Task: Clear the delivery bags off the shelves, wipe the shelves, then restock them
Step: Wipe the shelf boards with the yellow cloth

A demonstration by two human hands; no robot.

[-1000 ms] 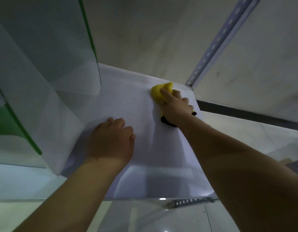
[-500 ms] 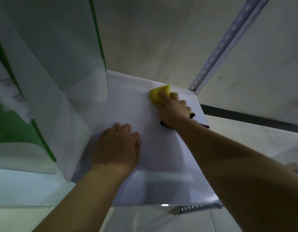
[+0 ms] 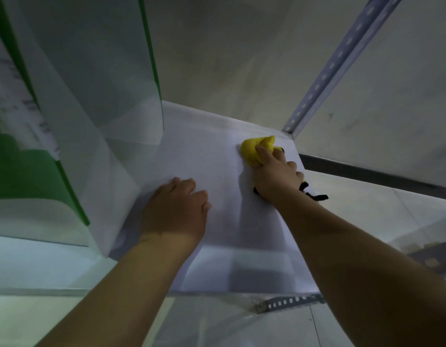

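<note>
White shelf board (image 3: 216,146) fills the middle of our view. Near its far right corner lies the yellow cloth (image 3: 252,149). Our right hand (image 3: 277,176) sits on top of the cloth. Its fingers (image 3: 263,152) are curled down over the cloth and clamped on it, pressing it flat against the shelf board. A black strap (image 3: 314,194) pokes out from under the heel of that hand, at the right edge of the shelf board.

Our left hand (image 3: 176,209) rests knuckles-up near the middle of the shelf board. Its fingers (image 3: 184,182) are loosely bent, close together and holding nothing.

White paper delivery bags (image 3: 91,96) with green side folds stand upright on the left part of the shelf board. The nearest bag's base is just beside our left hand; we cannot tell whether they touch.

A slotted steel upright (image 3: 324,78) rises from the far right corner of the shelf board, and a slotted rail (image 3: 287,303) shows under its front edge. A pale, scuffed wall (image 3: 229,46) stands behind the shelf board. Below and to its right we see floor tiles (image 3: 379,209) and a dark baseboard (image 3: 367,174).
</note>
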